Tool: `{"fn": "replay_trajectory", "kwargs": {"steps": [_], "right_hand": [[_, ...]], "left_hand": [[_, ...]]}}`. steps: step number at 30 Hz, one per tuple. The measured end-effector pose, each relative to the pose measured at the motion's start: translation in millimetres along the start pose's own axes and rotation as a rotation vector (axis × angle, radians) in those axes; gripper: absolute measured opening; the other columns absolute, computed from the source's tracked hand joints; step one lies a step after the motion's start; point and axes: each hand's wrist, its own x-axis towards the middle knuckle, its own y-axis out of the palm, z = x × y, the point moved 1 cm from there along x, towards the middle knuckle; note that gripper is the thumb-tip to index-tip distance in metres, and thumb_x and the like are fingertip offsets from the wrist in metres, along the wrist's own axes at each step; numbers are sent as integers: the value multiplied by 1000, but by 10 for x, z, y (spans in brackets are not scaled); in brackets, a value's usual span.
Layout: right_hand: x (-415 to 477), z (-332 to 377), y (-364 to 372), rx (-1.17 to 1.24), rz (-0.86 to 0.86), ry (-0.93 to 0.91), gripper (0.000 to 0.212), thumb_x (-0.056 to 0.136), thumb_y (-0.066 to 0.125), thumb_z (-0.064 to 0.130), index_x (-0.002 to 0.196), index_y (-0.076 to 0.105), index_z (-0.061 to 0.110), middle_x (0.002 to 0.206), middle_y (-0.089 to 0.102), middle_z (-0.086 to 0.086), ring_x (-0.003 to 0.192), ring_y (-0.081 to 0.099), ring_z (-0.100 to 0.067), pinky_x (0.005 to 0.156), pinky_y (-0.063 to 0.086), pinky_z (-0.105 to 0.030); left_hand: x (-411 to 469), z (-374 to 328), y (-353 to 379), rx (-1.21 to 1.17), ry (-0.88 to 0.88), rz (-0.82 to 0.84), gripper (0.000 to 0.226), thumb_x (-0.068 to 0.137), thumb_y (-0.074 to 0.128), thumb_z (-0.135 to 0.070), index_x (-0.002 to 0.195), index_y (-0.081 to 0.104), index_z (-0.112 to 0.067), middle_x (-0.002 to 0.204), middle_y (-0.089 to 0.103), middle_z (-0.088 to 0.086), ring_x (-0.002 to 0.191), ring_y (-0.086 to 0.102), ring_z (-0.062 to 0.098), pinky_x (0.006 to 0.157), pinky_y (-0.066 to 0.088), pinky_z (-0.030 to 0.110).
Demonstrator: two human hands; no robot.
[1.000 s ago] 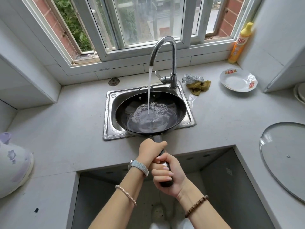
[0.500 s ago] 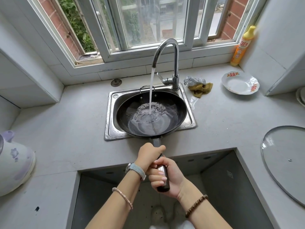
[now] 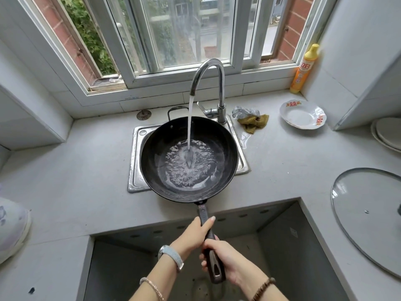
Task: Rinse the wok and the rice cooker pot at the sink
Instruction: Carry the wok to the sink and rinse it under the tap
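Rinsing the wok under the running tap: the fingers of the left hand and right hand grip its handle at 6 o'clock; next, I judge, swirl and tip out.

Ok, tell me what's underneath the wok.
The wok covers the steel sink; only the sink's rim and corners show. Its basin, drain and anything lying inside are covered.

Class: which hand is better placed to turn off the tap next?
Probably left: left hand sits farther up the wok handle, nearer the tap lever; right hand grips its end.
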Motion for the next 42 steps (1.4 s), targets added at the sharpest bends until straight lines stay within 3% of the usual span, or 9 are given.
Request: {"fn": "replay_trajectory", "kwargs": {"steps": [6,8,11,18,24,27,33,39,42], "right_hand": [[-56,51,6,-95,-1,-72,13,91,45,4,102,47,12,59,53,-13,46,50,-23,46,43,-26],[-100,134,37,-133,34,-125,14,93,45,5,106,46,10,61,51,-11,46,51,-22,47,45,-27],[-176,292,109,-201,92,-210,12,93,45,10,104,46,11,62,54,-10,48,54,-23,52,49,-29],[-263,591,305,-206,152,-279,5,93,46,10,96,49,8,57,56,-8,46,52,-21,51,49,-28],[-151,447,154,-311,175,-173,22,89,56,21,108,51,12,65,61,-7,57,59,-19,60,53,-33],[-73,301,79,-328,171,-98,25,84,54,14,109,49,12,78,60,-11,64,61,-22,65,54,-39],[-20,147,20,-299,99,-62,25,85,54,6,110,47,9,93,52,-17,59,62,-22,61,54,-39],[-136,352,136,-347,136,-181,20,90,52,12,109,51,6,74,62,-14,58,61,-22,63,55,-37],[-177,507,238,-360,139,-249,24,92,50,14,112,50,1,66,63,-14,55,61,-26,60,53,-33]], "left_hand": [[247,213,23,-106,-32,53,74,60,58,-83,89,51,-15,86,74,14,86,71,31,90,52,52],[-63,-140,-81,-129,2,39,58,77,60,-68,86,52,-11,77,75,11,77,72,25,86,56,42],[-140,-381,-214,-160,9,36,33,96,55,-37,81,55,-8,60,70,-1,54,66,8,61,52,20],[-59,-623,-511,-70,-42,-28,52,89,60,-50,95,71,0,81,62,8,61,50,14,57,39,24],[-77,-487,-409,-17,-39,17,47,90,59,-49,89,64,-3,61,53,-2,50,45,9,48,36,20],[-146,-352,-301,-50,-85,64,39,93,58,-44,88,62,-5,38,48,-12,32,40,0,40,33,15],[-226,-257,-165,-172,-124,135,33,96,55,-33,90,57,0,68,69,2,30,47,-2,38,35,11],[-223,-384,-303,-289,-84,97,31,93,61,-37,79,63,-10,47,62,-7,39,53,2,43,39,14],[-236,-561,-441,-314,-57,72,32,92,62,-39,78,66,-9,55,66,-4,46,58,5,48,44,16]]}}
